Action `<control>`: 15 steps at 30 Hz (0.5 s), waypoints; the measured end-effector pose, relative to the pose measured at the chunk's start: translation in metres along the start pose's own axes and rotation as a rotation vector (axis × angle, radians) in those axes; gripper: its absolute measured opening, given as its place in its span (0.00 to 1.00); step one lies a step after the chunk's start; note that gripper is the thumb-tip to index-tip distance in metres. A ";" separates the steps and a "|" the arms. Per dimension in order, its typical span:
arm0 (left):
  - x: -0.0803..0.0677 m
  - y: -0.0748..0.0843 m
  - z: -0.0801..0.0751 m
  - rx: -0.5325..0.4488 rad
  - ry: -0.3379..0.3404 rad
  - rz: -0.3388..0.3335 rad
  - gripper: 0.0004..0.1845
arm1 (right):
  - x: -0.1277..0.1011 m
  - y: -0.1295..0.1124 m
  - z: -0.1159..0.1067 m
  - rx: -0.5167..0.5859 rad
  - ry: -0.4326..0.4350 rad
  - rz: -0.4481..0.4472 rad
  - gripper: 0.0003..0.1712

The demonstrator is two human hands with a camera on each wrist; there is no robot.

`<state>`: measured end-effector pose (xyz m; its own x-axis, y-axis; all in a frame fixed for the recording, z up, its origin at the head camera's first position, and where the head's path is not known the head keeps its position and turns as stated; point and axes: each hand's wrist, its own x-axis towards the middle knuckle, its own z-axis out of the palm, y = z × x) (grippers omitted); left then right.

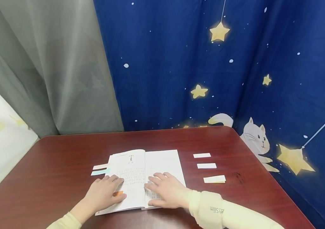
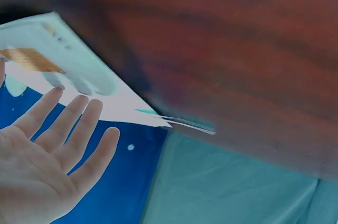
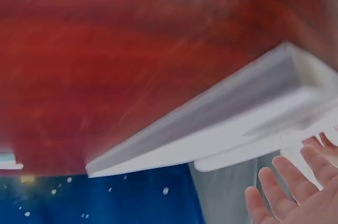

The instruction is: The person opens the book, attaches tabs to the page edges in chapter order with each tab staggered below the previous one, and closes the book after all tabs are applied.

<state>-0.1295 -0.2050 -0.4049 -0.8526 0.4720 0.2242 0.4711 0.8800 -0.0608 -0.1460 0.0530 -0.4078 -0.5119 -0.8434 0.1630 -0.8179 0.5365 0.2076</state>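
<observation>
An open book [image 1: 135, 197] lies on the dark red table, printed text on its pages. My left hand [image 1: 102, 190] is over the outer side of the left page, fingers extended and spread. Between its thumb and index finger shows an orange tab [image 1: 118, 193], which lies on the page in the left wrist view. A pale tab [image 1: 100, 166] and a light blue tab [image 1: 100, 172] stick out past the book's left edge. Over the right page is my right hand [image 1: 169, 190], its fingers spread near the spine. Neither hand grips anything.
To the right of the book lie a white paper strip [image 1: 202, 155], a second strip [image 1: 206, 166] and a third strip [image 1: 214, 179] with yellow beneath. A blue star-patterned curtain [image 1: 162, 79] and a grey curtain [image 1: 73, 79] hang behind the table [image 1: 65, 165].
</observation>
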 end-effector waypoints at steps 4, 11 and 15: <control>0.009 0.005 -0.007 -0.010 0.076 0.024 0.24 | -0.010 0.012 -0.015 -0.016 0.068 0.012 0.29; 0.033 0.017 -0.025 -0.024 0.246 0.098 0.23 | -0.031 0.038 -0.036 0.006 0.232 0.088 0.22; 0.045 0.026 -0.034 -0.036 0.311 0.139 0.22 | -0.044 0.051 -0.044 0.013 0.273 0.138 0.21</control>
<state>-0.1482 -0.1630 -0.3632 -0.6724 0.5436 0.5024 0.5905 0.8032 -0.0787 -0.1539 0.1189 -0.3620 -0.5306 -0.7229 0.4426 -0.7496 0.6440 0.1531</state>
